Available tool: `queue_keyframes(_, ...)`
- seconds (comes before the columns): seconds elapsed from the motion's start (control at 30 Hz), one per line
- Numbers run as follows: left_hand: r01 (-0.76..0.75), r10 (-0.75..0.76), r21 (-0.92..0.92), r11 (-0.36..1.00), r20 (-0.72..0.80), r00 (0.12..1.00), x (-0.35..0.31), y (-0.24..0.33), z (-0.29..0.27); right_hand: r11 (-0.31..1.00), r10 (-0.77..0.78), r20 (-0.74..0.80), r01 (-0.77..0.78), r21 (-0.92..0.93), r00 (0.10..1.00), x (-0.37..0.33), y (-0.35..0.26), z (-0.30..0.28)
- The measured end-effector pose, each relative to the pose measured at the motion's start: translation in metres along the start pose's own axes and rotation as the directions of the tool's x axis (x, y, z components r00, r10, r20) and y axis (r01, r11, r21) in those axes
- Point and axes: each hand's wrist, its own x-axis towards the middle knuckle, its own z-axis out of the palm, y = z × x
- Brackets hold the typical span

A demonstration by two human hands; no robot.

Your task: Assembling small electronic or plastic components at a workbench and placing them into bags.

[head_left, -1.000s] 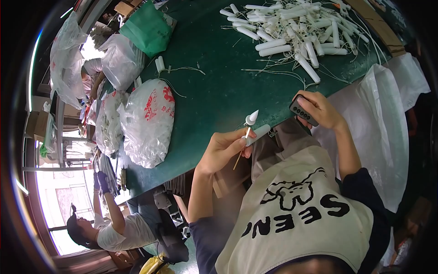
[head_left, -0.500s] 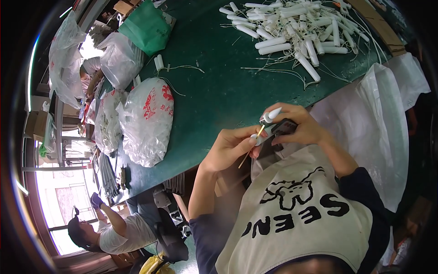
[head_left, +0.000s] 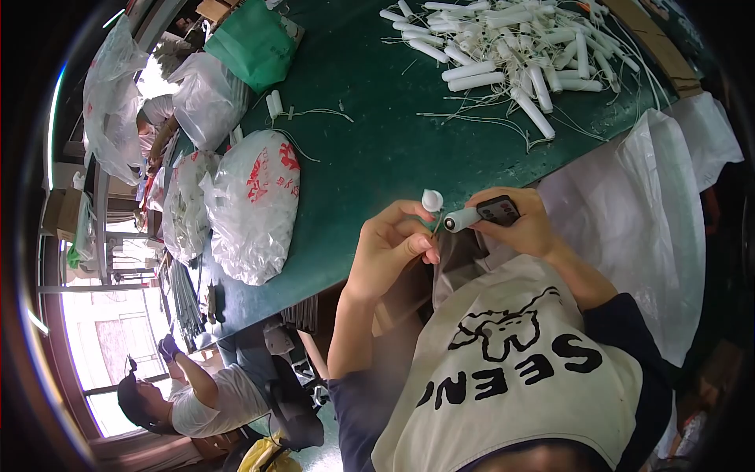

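Both hands meet just off the table's near edge. The left hand pinches a white cap; the right hand is clamped on a white tube and a small black device. Bare green stretches ahead — a tube pile fills the far right corner, plastic bags crowd the left edge.

The bench was dark green, the tubes white, and the plastic bag clear with red print.
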Motion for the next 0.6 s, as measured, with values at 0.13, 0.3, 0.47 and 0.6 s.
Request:
queue_keyframes(0.13,0.097,-0.097,-0.002,0.995,-0.05,0.994,0.004,-0.004,0.007,0.994,-0.106,-0.073,0.106,0.0,0.992,-0.003,0.004,0.003)
queue_keyframes(0.3,0.132,-0.132,-0.016,0.991,-0.022,0.991,0.008,-0.005,0.008,0.994,-0.112,-0.047,0.112,0.013,0.993,-0.003,0.001,0.004)
queue_keyframes(0.47,0.162,-0.162,0.006,0.987,0.049,0.986,0.011,-0.002,0.007,0.997,-0.077,-0.048,0.078,0.019,0.996,-0.006,0.002,0.005)
queue_keyframes(0.6,0.211,-0.211,0.012,0.977,0.101,0.972,0.012,-0.001,0.007,0.998,-0.055,-0.023,0.055,0.013,0.998,-0.008,0.003,0.005)
